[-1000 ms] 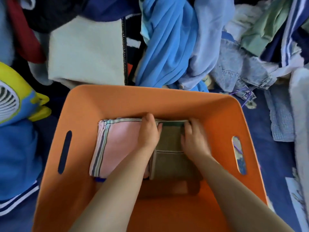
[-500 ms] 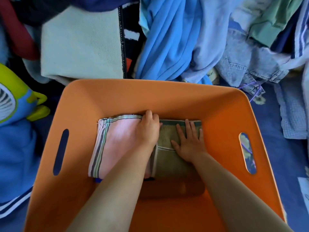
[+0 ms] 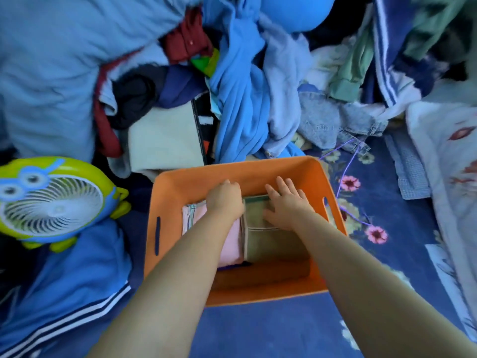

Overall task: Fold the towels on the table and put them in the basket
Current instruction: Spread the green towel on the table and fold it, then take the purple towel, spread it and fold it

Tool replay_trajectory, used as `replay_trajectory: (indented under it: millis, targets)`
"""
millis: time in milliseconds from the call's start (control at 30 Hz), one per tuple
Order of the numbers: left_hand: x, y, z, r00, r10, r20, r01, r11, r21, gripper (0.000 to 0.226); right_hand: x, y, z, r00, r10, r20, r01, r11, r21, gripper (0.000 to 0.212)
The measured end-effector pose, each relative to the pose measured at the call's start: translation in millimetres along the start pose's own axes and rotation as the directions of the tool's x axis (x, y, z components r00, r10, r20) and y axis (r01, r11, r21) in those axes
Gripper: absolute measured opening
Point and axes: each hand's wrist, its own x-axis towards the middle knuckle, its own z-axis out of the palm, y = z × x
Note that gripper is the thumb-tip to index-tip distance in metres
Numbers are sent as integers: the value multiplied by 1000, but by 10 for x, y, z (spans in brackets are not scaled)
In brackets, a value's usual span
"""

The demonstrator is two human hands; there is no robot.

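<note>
Two hands are reaching into an orange basket point(image 3: 178, 184) ringed by heaped laundry point(image 3: 240, 99).

Clothing is filling the upper frame and crowding the basket's far rim; a blue floral cloth point(image 3: 387, 202) is lying at right, and a green-and-blue fan point(image 3: 51, 202) is sitting at left centre. Inside the basket, folded pink point(image 3: 232, 244) and olive point(image 3: 268, 239) towels are lying side by side. The left hand point(image 3: 225, 200), fingers curled under, is resting over the pink towel; what it holds is hidden. The right hand point(image 3: 286, 205) is lying flat, fingers spread, over the olive towel.
</note>
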Motion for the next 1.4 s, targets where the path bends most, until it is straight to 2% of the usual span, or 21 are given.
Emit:
replay_trajectory:
  millis: [67, 200, 300, 433, 600, 767, 900, 967, 1067, 1133, 1200, 1400]
  targets:
    - [-273, -4, -303, 999, -40, 13, 39, 998, 47, 34, -308, -20, -246, 997, -53, -53, 52, 999, -13, 63]
    - [-857, 5, -940, 994, -107, -5, 107, 994, 28, 35, -985, -140, -802, 970, -143, -194, 143, 990, -16, 57]
    - [-1459, 69, -1487, 989, -102, -103, 105, 994, 29, 33, -1610, -285, -1221, 921, -186, -342, 190, 982, -22, 48]
    - [-2232, 141, -1998, 969, -45, -245, 60, 997, 53, 32, -2407, -415, -1532, 874, -218, -434, 212, 975, -63, 27]
    - [-3151, 247, -2382, 941, -4, -339, 35, 996, 86, 32, -3376, -467, -1629, 842, -220, -493, 185, 975, -121, 44]
    - [-4095, 313, -2456, 918, 113, -379, -67, 989, 132, 33, -4513, -507, -1455, 801, -131, -584, 76, 990, -119, 48]
    - [-4704, 373, -2386, 911, 179, -371, -115, 975, 188, 46, -5420, -533, -1121, 746, -24, -666, -31, 997, -71, 46]
    - [-5099, 498, -2220, 898, 276, -343, -194, 947, 254, 48, -5968, -502, -828, 715, 41, -698, -92, 995, -35, 45]
    - [-5653, 758, -1932, 866, 430, -257, -359, 890, 280, 40, -6710, -342, -375, 678, 179, -713, -217, 975, 38, 45]
    - [-5966, 985, -1772, 824, 521, -220, -455, 842, 289, 36, -7172, -191, -120, 644, 265, -718, -288, 953, 93, 46]
    - [-6378, 1323, -1599, 744, 635, -208, -569, 765, 300, 34, -7718, 8, 198, 591, 380, -712, -379, 910, 171, 47]
    - [-7714, 2484, -1057, 447, 882, -150, -814, 471, 340, 32, -9354, 618, 1123, 396, 659, -639, -568, 723, 394, 48]
